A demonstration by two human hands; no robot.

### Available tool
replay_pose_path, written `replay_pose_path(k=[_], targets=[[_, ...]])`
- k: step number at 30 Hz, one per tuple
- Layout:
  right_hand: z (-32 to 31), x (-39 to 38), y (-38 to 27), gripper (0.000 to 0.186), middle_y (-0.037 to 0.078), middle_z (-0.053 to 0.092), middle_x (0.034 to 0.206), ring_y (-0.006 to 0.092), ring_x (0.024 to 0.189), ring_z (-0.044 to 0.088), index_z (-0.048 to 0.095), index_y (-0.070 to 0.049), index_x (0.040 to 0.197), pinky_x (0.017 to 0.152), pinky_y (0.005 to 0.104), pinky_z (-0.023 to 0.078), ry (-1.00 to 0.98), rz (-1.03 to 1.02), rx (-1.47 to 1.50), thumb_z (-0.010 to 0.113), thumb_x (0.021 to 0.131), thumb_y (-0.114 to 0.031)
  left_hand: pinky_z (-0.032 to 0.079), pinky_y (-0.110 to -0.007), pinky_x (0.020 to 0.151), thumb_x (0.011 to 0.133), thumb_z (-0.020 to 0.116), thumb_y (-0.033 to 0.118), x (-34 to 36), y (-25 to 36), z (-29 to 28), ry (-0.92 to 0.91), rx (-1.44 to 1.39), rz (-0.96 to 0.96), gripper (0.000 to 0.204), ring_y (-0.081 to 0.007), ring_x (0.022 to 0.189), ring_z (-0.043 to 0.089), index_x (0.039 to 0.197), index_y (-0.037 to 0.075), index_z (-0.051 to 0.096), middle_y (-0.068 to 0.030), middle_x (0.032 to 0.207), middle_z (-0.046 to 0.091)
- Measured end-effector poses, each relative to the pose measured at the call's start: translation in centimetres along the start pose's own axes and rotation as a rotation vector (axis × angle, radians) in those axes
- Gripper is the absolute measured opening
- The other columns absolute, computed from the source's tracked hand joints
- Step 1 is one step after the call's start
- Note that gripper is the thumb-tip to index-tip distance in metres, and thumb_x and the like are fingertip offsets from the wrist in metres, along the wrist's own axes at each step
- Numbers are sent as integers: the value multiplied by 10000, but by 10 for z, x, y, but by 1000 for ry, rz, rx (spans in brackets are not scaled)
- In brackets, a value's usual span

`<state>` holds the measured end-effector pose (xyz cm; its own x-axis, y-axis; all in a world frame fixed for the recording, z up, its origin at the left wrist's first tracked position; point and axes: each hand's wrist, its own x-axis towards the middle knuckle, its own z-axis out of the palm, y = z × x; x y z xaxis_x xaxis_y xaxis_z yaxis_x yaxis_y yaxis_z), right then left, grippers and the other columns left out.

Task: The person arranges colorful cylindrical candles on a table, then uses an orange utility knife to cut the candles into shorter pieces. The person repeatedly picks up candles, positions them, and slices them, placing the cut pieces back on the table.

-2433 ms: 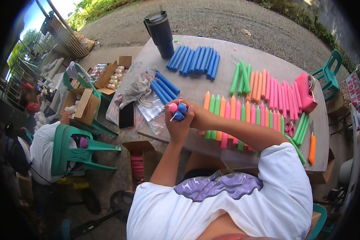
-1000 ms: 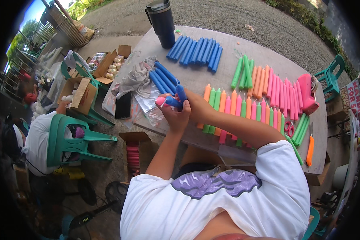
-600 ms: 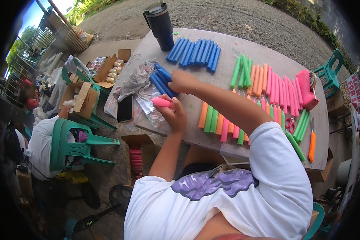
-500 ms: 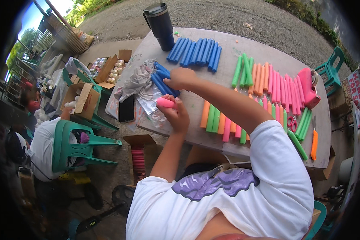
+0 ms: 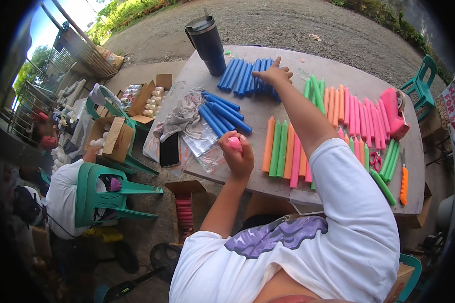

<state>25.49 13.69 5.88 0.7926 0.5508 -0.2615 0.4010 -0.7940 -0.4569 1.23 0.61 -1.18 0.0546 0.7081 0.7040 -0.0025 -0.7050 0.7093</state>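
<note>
My left hand is closed around a pink candle, whose end shows above the fingers. Over the right part of a row of blue candles my right hand is stretched out, fingers apart, with nothing seen in it. Whether it touches the candles I cannot tell. Between the two hands lies a loose pile of blue candles, beside a crumpled grey cloth and clear plastic. To the right, rows of orange, green and pink candles lie side by side.
A dark tumbler stands at the table's far left, and a phone lies near the left edge. On the right are a pink tape dispenser, scissors and an orange cutter. A box of pink candles stands below the table.
My right hand has left the blue candle pile and moved up and right to the blue row, its fingers now spread. The left hand keeps the pink candle, now turned more upright.
</note>
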Motion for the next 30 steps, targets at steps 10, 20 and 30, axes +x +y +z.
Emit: replay_pose_path(k=[10,20,30], targets=[[2,40,29,1104,223,511,1376,359,1238,546,175,3,1510,984,431,503,20,-73,113,803,726,-455,446,-269,703,973,513,57,-3,-8,0,-15,-72,-26,229,-112,767,484,1168,3,407,-61,923,502],[-21,35,65,611,193,696,1038,283,916,705,585,81,1141,796,376,582,-63,-108,556,850,703,-253,438,-333,864,974,526,100,-1,-4,0,-59,-26,71,222,-166,919,488,1144,-9,433,-86,1020,490],[-12,-155,62,656,102,623,1019,165,863,665,410,-8,1339,745,332,566,-278,-646,1099,748,779,-53,427,-178,617,969,547,172,10,28,-25,-188,-480,-583,269,-61,815,527,1194,36,488,-25,926,559]])
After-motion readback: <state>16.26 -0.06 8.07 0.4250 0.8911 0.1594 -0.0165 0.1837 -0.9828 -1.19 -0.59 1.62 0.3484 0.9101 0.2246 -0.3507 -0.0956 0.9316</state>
